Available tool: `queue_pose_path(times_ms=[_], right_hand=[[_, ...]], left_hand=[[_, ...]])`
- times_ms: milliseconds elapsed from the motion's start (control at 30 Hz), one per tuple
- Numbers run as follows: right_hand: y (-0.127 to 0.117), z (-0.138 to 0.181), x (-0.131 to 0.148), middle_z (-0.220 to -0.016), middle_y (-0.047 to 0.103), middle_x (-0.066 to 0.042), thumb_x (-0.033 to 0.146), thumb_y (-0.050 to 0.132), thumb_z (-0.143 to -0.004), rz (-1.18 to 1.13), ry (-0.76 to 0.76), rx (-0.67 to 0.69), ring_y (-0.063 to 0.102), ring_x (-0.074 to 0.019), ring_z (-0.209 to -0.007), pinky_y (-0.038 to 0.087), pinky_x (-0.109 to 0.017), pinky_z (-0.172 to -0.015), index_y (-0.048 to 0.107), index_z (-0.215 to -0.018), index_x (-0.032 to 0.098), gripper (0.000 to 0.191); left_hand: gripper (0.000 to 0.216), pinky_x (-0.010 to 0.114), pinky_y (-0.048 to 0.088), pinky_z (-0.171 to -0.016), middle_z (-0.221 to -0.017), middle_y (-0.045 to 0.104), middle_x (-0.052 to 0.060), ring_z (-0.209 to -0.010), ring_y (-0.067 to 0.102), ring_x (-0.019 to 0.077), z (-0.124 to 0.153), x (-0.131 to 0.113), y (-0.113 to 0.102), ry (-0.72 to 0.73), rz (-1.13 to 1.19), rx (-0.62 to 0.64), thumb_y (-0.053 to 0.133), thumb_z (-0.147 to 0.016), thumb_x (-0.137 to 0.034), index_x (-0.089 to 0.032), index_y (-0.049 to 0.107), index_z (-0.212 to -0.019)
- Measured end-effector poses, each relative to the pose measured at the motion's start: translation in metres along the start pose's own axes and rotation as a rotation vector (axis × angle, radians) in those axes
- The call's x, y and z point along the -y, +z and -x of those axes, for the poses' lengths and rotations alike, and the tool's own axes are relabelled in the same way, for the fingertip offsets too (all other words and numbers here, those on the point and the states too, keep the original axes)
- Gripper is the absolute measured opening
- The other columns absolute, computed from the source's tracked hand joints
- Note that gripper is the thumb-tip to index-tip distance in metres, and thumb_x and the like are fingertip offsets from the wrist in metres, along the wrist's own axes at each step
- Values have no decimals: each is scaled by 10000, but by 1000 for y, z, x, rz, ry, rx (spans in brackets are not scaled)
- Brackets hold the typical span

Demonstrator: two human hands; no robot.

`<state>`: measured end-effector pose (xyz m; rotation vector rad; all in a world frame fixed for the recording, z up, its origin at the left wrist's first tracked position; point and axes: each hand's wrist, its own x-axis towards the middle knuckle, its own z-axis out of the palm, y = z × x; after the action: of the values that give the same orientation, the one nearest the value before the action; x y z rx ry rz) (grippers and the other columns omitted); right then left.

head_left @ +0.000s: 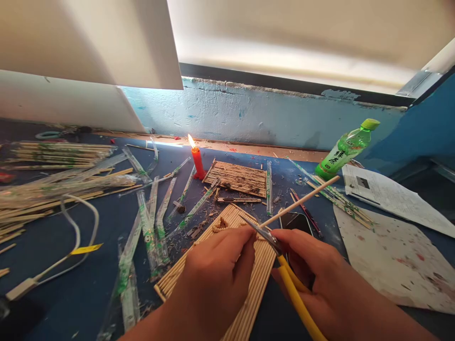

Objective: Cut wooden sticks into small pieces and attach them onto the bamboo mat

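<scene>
My left hand (220,265) pinches the near end of a thin wooden chopstick (298,201), which slants up to the right. In my right hand (316,274) are scissors (292,289) with yellow handles, their metal blades lying across the chopstick close to my left fingertips. Under both hands is a panel of sticks laid side by side (261,279), partly covered by them. Small coiled pieces (221,226) rest on its upper part. Farther back lies a second, smaller stick panel (238,177) with dark marks.
A lit red candle (197,163) stands behind the panels. Empty plastic wrappers (147,232) and bundled chopsticks (60,154) spread over the left side, near a white cable (95,222). A utility knife (239,200), a phone (296,222), a green bottle (346,149) and papers (394,258) are also around.
</scene>
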<state>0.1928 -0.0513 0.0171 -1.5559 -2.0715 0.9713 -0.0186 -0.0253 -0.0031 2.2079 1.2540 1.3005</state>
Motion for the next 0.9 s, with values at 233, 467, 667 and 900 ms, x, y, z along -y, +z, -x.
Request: queue_pose_path(times_ms=[233,467,667,900], right_hand=[[4,0,-1,-974,715,-72,159,644,-855,109,-56,-53,692,-224,-810,571,-282,-697,667,-1224,229,377],[-8,-6,10,-827,645,21,261,646,-951,-152,37,118,542,-147,-698,474,-220,-607,615,-976,231,50],[-11,-8,12,-930,691,6,241,652,-961,-260,-10,153,617,-165,-796,519,-224,-687,633,-1071,235,112],[-8,-4,8,-851,709,-10,302,635,-960,-138,-47,114,673,-211,-787,574,-284,-707,672,-1090,258,142]], left_hand=[[193,210,568,-694,-817,798,28,-692,749,141,3,-1,1,-1,10,9,578,-924,-88,-156,758,-923],[177,166,433,-366,-630,724,-3,-383,543,81,-14,-5,-6,-711,722,253,662,-948,-323,-181,763,-919],[192,104,447,-357,-852,768,65,-546,615,79,-19,4,-5,-983,1293,333,780,-903,-330,-140,767,-880],[186,122,504,-435,-677,689,-4,-502,559,56,-17,2,-1,-920,1178,278,827,-870,-294,-145,769,-776]])
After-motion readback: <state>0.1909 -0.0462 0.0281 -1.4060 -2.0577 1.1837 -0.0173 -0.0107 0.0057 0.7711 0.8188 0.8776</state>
